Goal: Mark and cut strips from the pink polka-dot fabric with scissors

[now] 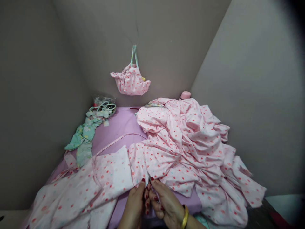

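Observation:
Pink dotted fabric (154, 159) lies in front of me, its near edge reaching my fingertips. My left hand (137, 200) is closed in a pinch at that edge, thumb on top. Close beside it, my right hand (166, 200), with a gold bangle at the wrist, is closed around slim metal scissors (154, 191). Their pointed tip is at the cloth edge; the handles are mostly hidden by my fingers. Another length of the dotted fabric (69, 194) spreads out on the left.
A purple cover (114, 127) lies under the cloth. Green printed cloth pieces (83, 136) and ties sit at the back left near a clear plastic bag (103, 99). A dotted pouch (131, 81) hangs by green straps ahead. A pink lidded item (185, 95) stands behind the heap.

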### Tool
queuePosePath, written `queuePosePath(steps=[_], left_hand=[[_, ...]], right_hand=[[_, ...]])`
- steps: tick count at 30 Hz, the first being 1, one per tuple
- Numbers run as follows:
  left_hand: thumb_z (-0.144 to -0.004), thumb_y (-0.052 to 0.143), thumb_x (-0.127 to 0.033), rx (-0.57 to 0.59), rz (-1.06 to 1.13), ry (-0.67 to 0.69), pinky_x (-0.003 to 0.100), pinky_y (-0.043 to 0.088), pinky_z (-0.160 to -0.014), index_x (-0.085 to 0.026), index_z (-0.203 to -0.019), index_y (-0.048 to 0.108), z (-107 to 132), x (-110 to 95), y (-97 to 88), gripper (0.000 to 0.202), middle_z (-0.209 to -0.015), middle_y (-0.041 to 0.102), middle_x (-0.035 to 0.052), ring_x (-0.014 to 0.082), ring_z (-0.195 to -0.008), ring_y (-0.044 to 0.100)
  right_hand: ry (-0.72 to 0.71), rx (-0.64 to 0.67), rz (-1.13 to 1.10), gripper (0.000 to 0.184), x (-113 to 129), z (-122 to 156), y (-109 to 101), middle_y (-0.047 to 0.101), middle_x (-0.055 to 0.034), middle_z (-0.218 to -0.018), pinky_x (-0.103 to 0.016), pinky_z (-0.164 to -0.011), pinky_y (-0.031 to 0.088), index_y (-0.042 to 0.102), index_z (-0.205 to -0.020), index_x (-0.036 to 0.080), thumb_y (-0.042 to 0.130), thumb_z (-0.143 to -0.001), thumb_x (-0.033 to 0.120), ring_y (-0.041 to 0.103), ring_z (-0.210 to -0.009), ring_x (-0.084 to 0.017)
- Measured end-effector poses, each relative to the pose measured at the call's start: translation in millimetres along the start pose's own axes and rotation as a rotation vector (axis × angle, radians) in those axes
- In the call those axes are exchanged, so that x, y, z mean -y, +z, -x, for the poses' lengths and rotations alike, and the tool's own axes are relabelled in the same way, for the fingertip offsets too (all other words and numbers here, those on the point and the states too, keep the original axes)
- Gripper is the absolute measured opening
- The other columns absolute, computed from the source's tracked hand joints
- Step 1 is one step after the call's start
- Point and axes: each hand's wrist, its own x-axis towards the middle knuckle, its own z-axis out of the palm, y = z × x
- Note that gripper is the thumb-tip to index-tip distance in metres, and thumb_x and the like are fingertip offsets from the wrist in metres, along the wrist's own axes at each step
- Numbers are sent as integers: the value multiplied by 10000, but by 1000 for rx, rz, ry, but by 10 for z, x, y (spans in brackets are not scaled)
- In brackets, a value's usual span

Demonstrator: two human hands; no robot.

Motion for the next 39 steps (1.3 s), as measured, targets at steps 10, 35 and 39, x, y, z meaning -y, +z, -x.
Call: queuePosePath(steps=[10, 35, 39], left_hand=[[-421, 626, -714, 11, 5, -8, 184, 204, -319, -183, -423, 430, -19, 29, -9, 566, -292, 379, -63, 39, -266, 289], [-465, 635, -689, -8, 13, 1, 174, 196, -322, -174, -452, 440, -22, 26, -25, 551, -320, 408, -52, 40, -283, 311], [-470, 630, -685, -6, 25, -11, 176, 191, -322, -178, -448, 430, -22, 9, -19, 545, -331, 386, -62, 38, -293, 302]], right_hand=[[-1, -18, 20, 294, -12, -24, -4, 387, 80, -480, -124, -302, 120, 427, -751, 168, 242, -955, 273, 209, -286, -3], [13, 8, 0, 297, 18, -87, -46, 420, 72, -480, -126, -301, 119, 442, -746, 162, 275, -941, 311, 201, -280, -4], [81, 36, -39, 312, 68, -127, -52, 387, 84, -447, -118, -297, 100, 450, -730, 160, 302, -935, 342, 190, -270, -5]])
